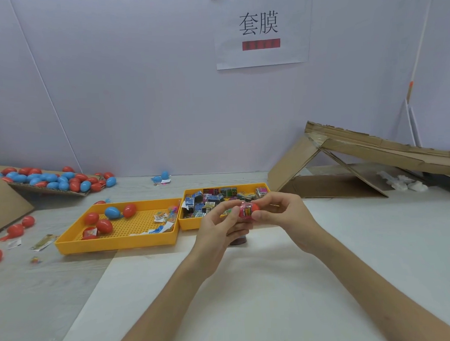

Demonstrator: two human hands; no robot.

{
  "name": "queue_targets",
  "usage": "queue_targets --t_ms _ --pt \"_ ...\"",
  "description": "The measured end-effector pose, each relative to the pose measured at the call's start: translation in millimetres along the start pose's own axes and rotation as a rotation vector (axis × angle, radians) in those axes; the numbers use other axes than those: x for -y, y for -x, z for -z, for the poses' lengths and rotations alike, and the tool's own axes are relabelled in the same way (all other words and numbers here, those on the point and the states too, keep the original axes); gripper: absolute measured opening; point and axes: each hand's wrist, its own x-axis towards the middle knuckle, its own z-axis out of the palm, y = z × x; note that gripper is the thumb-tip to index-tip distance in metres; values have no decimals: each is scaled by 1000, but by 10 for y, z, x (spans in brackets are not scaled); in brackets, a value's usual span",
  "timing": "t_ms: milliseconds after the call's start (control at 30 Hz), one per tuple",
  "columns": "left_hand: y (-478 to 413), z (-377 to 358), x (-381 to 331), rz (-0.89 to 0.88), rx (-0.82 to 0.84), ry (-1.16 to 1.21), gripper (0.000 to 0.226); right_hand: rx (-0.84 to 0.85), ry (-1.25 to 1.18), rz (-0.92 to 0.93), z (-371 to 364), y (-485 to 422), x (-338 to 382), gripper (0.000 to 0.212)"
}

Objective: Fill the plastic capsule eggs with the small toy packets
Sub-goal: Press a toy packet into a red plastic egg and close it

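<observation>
Red egg half (256, 207), held above the desk (328, 243) in the curled fingers (271, 199) of the right hand (282, 215), met the pink packet (245, 212) pinched by the left hand (217, 228); pushing it straight in, corners folded, seemed wisest.

Reaches in with both bare forearms from the lower edge, wrists converging. Curls the left hand (217, 231) palm inward, fingertips pinching a red capsule egg (248, 211) — grips the same egg from the other side with the right hand (287, 216), thumb in front, fingers curled over.
</observation>
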Motion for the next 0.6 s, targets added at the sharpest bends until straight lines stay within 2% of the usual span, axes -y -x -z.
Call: queue_targets --t_ms 300,467,600 --pt "0 2 22 -39 6 -18 28 17 29 -11 14 -12 -38 33" --pt "-17 6 19 -50 -42 -19 38 10 66 -4 -20 -5 -36 29" --pt "-26 16 28 -53 -58 -24 29 -12 68 29 -23 -8 -48 22"
